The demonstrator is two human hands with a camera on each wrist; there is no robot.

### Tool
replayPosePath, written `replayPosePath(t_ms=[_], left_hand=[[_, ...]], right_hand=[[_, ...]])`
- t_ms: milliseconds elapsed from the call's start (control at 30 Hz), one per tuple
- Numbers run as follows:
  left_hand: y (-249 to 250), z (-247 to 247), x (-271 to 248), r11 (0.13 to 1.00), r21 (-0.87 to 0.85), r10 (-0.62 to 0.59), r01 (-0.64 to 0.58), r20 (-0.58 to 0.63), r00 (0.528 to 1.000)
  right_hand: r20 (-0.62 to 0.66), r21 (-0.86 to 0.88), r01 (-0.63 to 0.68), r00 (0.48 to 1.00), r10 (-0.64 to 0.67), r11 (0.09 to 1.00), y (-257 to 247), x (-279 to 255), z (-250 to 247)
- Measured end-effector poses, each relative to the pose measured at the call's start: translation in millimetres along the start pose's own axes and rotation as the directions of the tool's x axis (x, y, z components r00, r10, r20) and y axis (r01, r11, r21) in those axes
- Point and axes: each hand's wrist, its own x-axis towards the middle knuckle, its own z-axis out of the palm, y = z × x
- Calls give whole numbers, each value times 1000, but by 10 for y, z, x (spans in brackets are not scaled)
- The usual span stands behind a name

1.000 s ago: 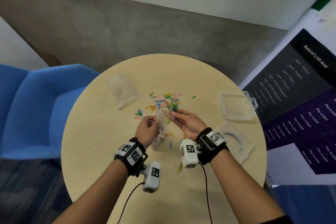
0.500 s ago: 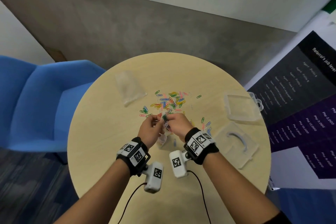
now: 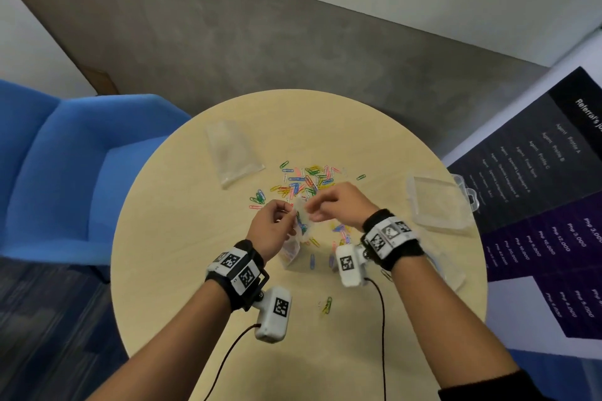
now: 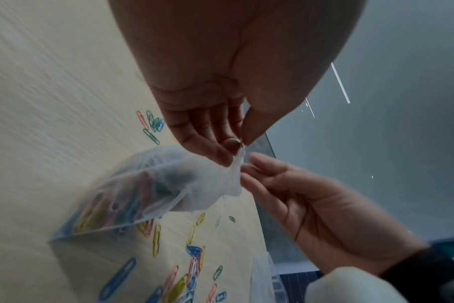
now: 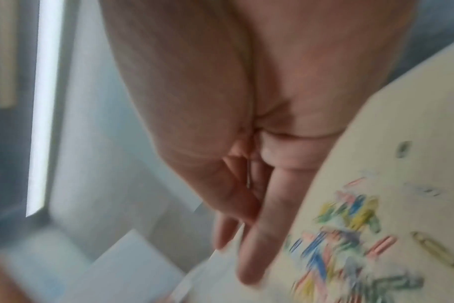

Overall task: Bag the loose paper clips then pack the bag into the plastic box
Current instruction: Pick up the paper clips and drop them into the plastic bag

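My left hand (image 3: 291, 212) pinches the top edge of a small clear bag (image 3: 301, 228) that stands on the round table and holds several coloured paper clips. In the left wrist view the left hand (image 4: 240, 144) grips the rim of the bag (image 4: 143, 194). My right hand (image 4: 249, 168) is right beside that rim, fingers straight, holding nothing. The right wrist view is blurred and shows the right hand (image 5: 236, 256) with its fingers extended. Loose clips (image 3: 306, 179) lie just beyond the hands, and more (image 3: 340, 233) lie under the right wrist. The clear plastic box (image 3: 436, 202) sits open at the table's right.
A spare clear bag (image 3: 233, 153) lies flat at the table's far left. A second clear plastic piece (image 3: 452, 270) lies near the right edge, partly behind my right arm. Stray clips (image 3: 326, 305) lie near the front. A blue chair (image 3: 65, 172) stands to the left.
My right hand came back from the clip pile to the bag's mouth and its fingers have straightened. The left hand kept its pinch on the bag's rim.
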Motion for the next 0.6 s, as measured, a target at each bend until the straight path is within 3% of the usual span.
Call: replayPosePath(t_ms=[67,133,200,300,367,500,600], left_hand=[[0,-75,34,1000,-21,-5,5,-23,1000],[-18,-176,51,999,-43,-11,9,-45,999],[-29,-267,70,998,-62,-16,12,-59,998],[-33,-365,107,997,-79,-20,15,-69,997],[-37,-414,131,997,-81,-22,16,-71,997],[-8,-461,171,996,-91,-24,18,-68,997],[6,-460,187,998,-70,-14,10,-63,998]], right_hand=[[-198,146,-11,979,40,989,162,243,-257],[-442,-47,-111,894,79,993,424,570,-472],[-522,-310,-318,844,118,896,702,857,-605],[-477,-433,-437,853,211,789,953,1167,-550],[-479,-518,-424,863,159,743,996,1330,-395],[-402,-644,-278,916,-6,713,833,1486,-43],[-248,-784,-155,966,-74,601,763,1478,171]])
